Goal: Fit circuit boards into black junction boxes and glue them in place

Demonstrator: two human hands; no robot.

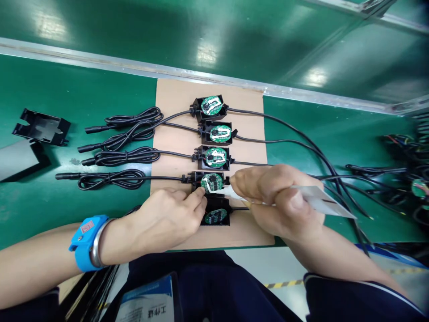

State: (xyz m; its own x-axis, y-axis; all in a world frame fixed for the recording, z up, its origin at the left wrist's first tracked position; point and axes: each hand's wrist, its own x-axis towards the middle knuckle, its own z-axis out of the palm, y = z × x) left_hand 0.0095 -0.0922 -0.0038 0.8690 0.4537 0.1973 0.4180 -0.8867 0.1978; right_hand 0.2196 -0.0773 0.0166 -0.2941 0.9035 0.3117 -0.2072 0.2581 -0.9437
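My right hand (284,197) is closed around a white squeeze tube (323,202). The tube's pale nozzle points left and meets a round green circuit board (212,182), where white paste lies near the tip. That board sits in an open black plastic box (193,178) with a cable at either end. The curled fingers of my left hand (174,212) grip the box's near-left edge, fingertips beside the board. Just nearer to me, partly covered by my hands, another black box (226,205) holds a darker board (216,216) with no white paste visible.
Farther back on the cardboard sheet (174,100) are three similar boxes (208,107) with white paste on their boards. Coiled black cables (112,179) lie left, near a black housing (43,127). Loose cables (308,141) run right toward a wire pile (402,156). A metal rail (117,67) crosses behind.
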